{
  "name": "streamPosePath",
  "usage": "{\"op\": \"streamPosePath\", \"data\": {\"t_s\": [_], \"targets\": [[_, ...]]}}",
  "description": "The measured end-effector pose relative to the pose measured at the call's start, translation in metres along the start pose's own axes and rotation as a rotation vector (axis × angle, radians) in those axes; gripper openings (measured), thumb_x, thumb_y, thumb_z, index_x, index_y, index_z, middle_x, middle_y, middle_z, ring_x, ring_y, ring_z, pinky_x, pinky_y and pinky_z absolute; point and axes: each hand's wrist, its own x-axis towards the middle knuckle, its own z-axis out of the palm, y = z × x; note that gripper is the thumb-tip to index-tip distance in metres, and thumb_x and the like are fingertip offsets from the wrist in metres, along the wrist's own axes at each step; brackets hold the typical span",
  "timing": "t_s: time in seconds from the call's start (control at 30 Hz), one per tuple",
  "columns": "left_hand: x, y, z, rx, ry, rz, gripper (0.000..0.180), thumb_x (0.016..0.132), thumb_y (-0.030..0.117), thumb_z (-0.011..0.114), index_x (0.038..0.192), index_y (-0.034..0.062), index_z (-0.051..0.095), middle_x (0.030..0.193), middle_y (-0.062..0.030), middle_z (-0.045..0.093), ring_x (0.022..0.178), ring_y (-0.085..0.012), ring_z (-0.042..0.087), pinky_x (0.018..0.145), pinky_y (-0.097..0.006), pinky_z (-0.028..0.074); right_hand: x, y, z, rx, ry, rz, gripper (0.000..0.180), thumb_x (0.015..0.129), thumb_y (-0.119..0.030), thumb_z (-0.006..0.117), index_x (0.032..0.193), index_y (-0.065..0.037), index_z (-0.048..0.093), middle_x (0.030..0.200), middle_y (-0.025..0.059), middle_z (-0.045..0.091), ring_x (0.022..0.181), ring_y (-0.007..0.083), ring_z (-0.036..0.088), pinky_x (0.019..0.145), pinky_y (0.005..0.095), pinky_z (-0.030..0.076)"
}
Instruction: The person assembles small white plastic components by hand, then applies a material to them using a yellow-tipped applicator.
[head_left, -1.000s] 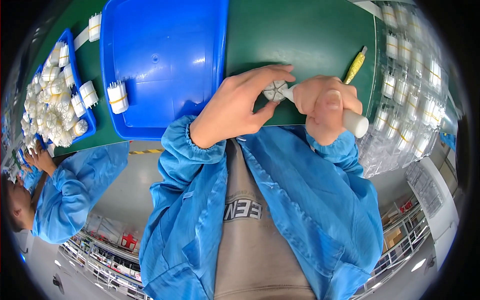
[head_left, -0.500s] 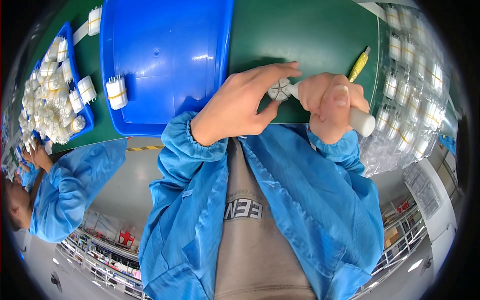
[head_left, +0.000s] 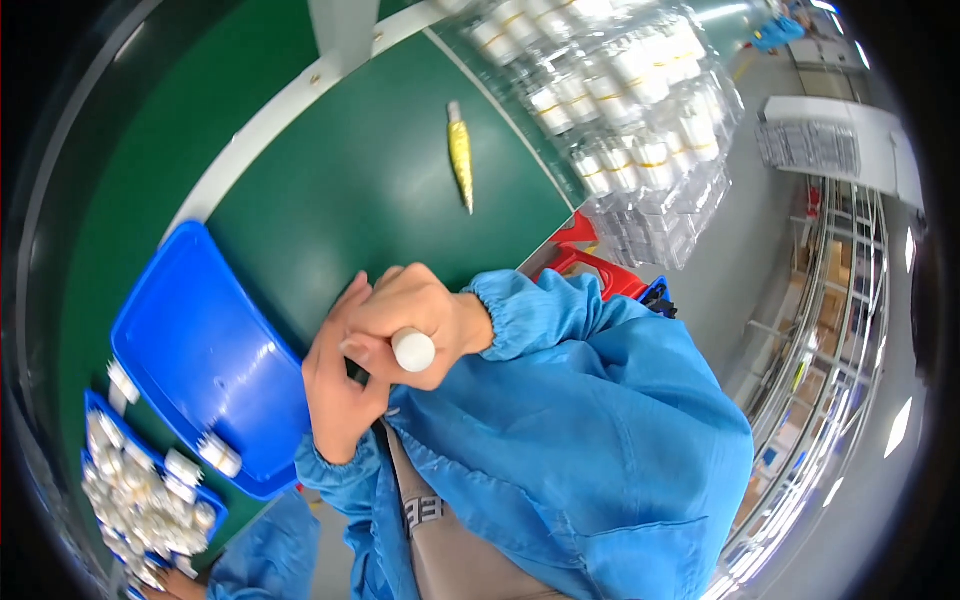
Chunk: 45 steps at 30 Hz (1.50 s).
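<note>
My right hand (head_left: pixel 415 305) is closed around a white cylindrical handle (head_left: pixel 413 350) whose round end points toward the camera; its far end is hidden by the fingers. My left hand (head_left: pixel 335 385) is cupped right beside and under it, fingers against the right hand, and whatever it pinches is hidden. Both hands hover over the green table (head_left: pixel 350 190), at the edge of a big blue tray (head_left: pixel 200 350). Both sleeves are blue.
A yellow pen-like tool (head_left: pixel 461 155) lies on the green table beyond the hands. Clear plastic trays of white and gold parts (head_left: pixel 620 120) are stacked at the right. A smaller blue bin of white parts (head_left: pixel 140 495) sits lower left, above another person's blue sleeve (head_left: pixel 255 560). Shelving stands far right.
The view has swung and tilted strongly, so the table now runs diagonally. The white handle now points end-on at the camera, and the small round part at its tip is no longer visible.
</note>
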Motion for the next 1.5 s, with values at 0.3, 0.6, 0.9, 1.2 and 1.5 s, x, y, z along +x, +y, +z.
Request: {"op": "streamPosePath", "data": {"t_s": [0.3, 0.6, 0.9, 1.2, 1.5], "targets": [[0.011, 0.021, 0.002, -0.007, 0.052, 0.002, 0.051, 0.08, -0.007, 0.065, 0.13, 0.0011, 0.059, 0.135, -0.0183, 0.063, 0.122, -0.033, 0.063, 0.102, -0.038, 0.05, 0.0, -0.144, -0.169, -1.29, 0.689, 0.563, 0.019, 0.091, -0.019, 0.071, 0.101, -0.003, 0.07, 0.08, 0.0124, 0.065, 0.072, 0.0235, 0.066, 0.064, 0.0335, 0.051], [0.011, 0.018, 0.005, 0.007, 0.053, 0.018, 0.051, 0.081, -0.006, 0.067, 0.131, 0.0011, 0.058, 0.134, -0.0171, 0.064, 0.12, -0.031, 0.064, 0.101, -0.037, 0.05, -0.052, -0.142, -0.264, -1.487, 0.471, 0.702, 0.039, 0.088, -0.03, 0.076, 0.118, -0.004, 0.068, 0.107, 0.0173, 0.061, 0.092, 0.032, 0.062, 0.079, 0.0384, 0.05], [0.01, 0.02, 0.003, -0.024, 0.058, -0.002, 0.049, 0.082, -0.006, 0.065, 0.13, 0.0004, 0.06, 0.131, -0.0163, 0.066, 0.119, -0.0263, 0.064, 0.103, -0.034, 0.047, -0.019, -0.156, -0.175, -0.89, 0.394, 0.174, 0.048, 0.075, -0.008, 0.082, 0.118, 0.004, 0.064, 0.113, 0.0205, 0.068, 0.097, 0.0271, 0.066, 0.082, 0.0391, 0.051], [0.008, 0.005, 0.004, -0.087, 0.106, 0.044, 0.051, 0.08, -0.002, 0.072, 0.129, 0.0038, 0.061, 0.128, -0.0163, 0.067, 0.116, -0.0319, 0.066, 0.098, -0.036, 0.051, 0.005, -0.065, -0.088, -0.021, -0.146, -0.032, 0.055, 0.078, -0.01, 0.079, 0.122, 0.013, 0.055, 0.123, 0.0298, 0.056, 0.109, 0.0317, 0.064, 0.094, 0.0405, 0.053], [0.002, 0.006, 0.002, -0.098, 0.129, -0.001, 0.052, 0.078, 0.002, 0.073, 0.129, 0.0052, 0.062, 0.125, -0.0161, 0.068, 0.11, -0.0354, 0.067, 0.095, -0.039, 0.053, 0.006, -0.052, -0.066, 0.109, -0.246, 0.127, 0.058, 0.076, 0.003, 0.079, 0.127, 0.015, 0.053, 0.129, 0.0314, 0.055, 0.115, 0.0322, 0.063, 0.097, 0.0407, 0.052]]}}
